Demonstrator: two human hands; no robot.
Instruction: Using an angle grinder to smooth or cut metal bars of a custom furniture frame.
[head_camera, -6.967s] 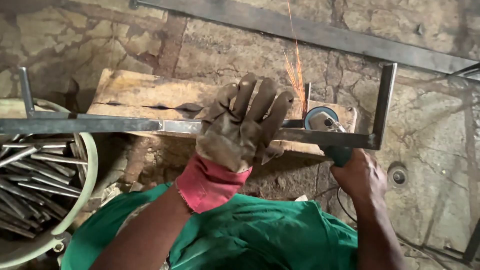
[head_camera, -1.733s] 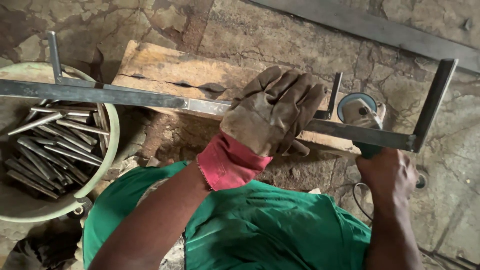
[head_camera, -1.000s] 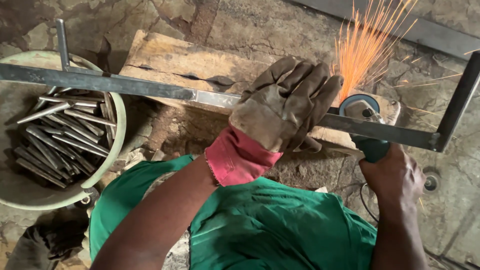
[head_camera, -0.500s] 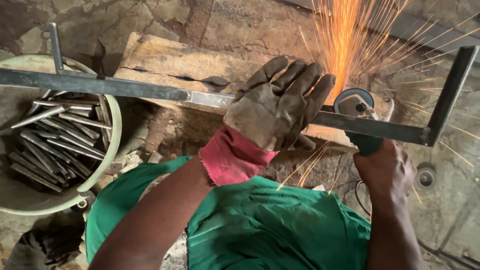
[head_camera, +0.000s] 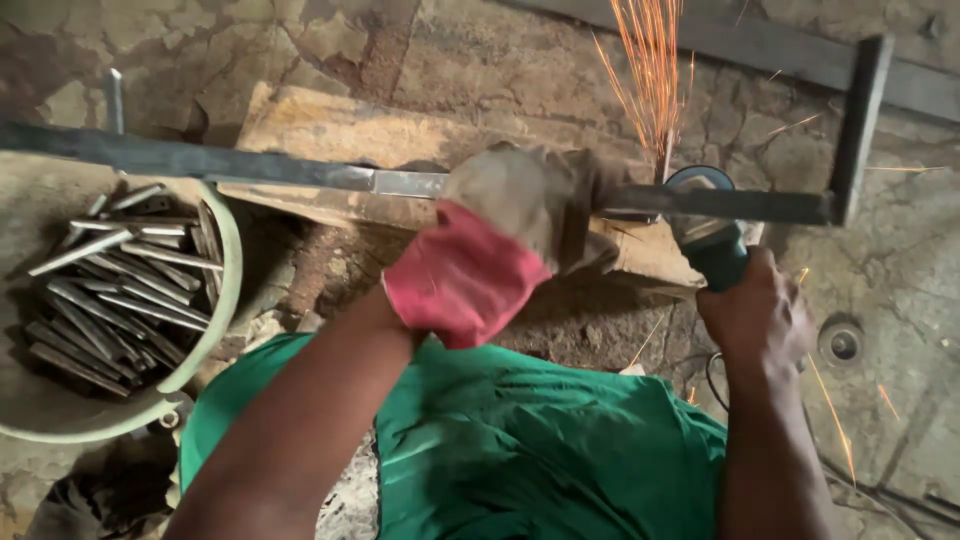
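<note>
My left hand (head_camera: 520, 215), in a worn tan glove with a red cuff, is clamped over a long dark steel bar (head_camera: 250, 165) that lies across a wooden block (head_camera: 340, 135). My bare right hand (head_camera: 755, 310) grips the body of a teal angle grinder (head_camera: 705, 235) from below. Its disc meets the bar just right of the glove, and orange sparks (head_camera: 650, 70) shoot upward. The bar ends at the right in an upright cross piece (head_camera: 860, 130).
A pale green basin (head_camera: 215, 310) at the left holds several short cut metal rods (head_camera: 110, 290). A second long steel bar (head_camera: 760, 45) lies on the cracked stone floor behind. A round floor drain (head_camera: 842, 343) sits right of my hand. My green-clothed knees fill the foreground.
The view has shifted, so the bar sits lower and more level in the frame. My gloved left hand has curled over the bar instead of lying flat. The spark stream has narrowed and rises straight up.
</note>
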